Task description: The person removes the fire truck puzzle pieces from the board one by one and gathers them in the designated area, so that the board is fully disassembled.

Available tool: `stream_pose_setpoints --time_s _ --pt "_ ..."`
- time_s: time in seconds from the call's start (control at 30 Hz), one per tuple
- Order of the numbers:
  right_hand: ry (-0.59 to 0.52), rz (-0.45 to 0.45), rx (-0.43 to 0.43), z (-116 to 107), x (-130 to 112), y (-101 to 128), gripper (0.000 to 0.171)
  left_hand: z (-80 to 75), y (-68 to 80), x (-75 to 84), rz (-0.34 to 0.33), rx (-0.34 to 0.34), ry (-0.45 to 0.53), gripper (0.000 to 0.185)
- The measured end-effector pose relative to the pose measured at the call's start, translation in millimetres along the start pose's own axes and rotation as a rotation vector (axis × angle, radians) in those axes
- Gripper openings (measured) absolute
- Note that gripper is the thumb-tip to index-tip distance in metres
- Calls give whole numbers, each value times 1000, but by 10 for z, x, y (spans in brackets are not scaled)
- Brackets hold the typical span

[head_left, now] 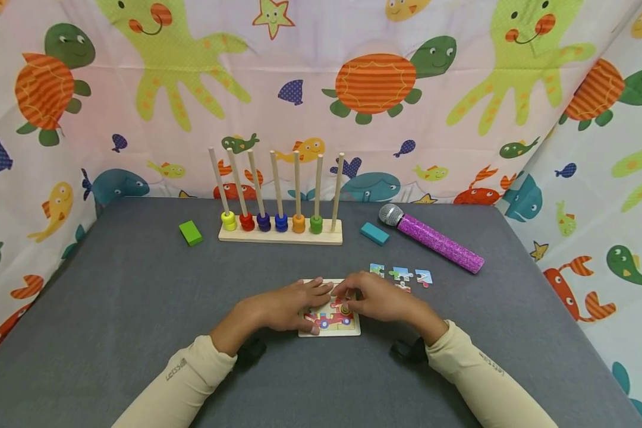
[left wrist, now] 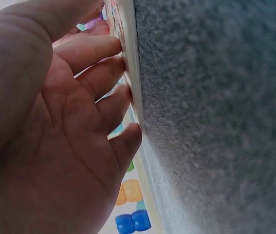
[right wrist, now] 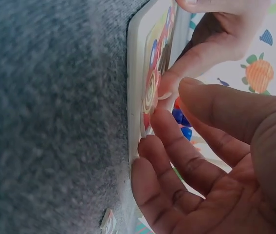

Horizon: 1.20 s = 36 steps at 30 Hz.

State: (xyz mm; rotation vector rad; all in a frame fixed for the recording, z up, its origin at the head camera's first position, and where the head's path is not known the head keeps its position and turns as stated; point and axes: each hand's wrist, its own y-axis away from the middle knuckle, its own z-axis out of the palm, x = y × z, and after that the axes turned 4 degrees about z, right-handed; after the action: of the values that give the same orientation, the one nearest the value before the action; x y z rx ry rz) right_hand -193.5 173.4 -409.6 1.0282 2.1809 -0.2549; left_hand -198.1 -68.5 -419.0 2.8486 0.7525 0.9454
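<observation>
A small jigsaw board (head_left: pixel 329 333) with a red vehicle picture lies in front of the person, under both hands. The left hand (head_left: pixel 286 306) rests on its left part with fingers spread, the thumb low and the fingertips near the top. On the right part, the right hand (head_left: pixel 377 297) touches the picture with loosely bent fingers. The right thumb (right wrist: pixel 215 100) stands apart from the board, and I see no piece between it and the fingers. Beside the right hand lie several loose puzzle pieces (head_left: pixel 401 273). The hands hide much of the board's upper half.
A wooden peg stand (head_left: pixel 280 235) with coloured beads stands at the back. To its left lies a green block (head_left: pixel 191 233); to its right are a blue block (head_left: pixel 374 233) and a glittery purple microphone (head_left: pixel 441 242). A sea-animal cloth (head_left: pixel 299 35) hangs behind the grey table (head_left: pixel 112 309).
</observation>
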Motion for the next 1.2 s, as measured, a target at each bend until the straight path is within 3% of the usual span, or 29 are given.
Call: stream_pose_setpoints --time_s 0.17,0.5,0.63,0.8,0.9,1.2 --pt "-15 29 6 0 -4 8 38 7 -10 21 -7 21 -14 69" --pt "21 48 -20 -21 -41 -7 37 11 -12 15 -30 13 -12 70" --pt "61 33 -29 -20 -58 -8 29 17 -17 6 -31 8 -2 72" --pt "7 -29 -97 -2 -55 -34 15 16 -17 2 -27 11 6 72" --pt "-20 -19 -127 7 -46 -36 11 15 -15 5 -25 13 6 71" --pt "28 -15 -63 -12 -54 -30 13 17 -20 23 -34 21 3 70"
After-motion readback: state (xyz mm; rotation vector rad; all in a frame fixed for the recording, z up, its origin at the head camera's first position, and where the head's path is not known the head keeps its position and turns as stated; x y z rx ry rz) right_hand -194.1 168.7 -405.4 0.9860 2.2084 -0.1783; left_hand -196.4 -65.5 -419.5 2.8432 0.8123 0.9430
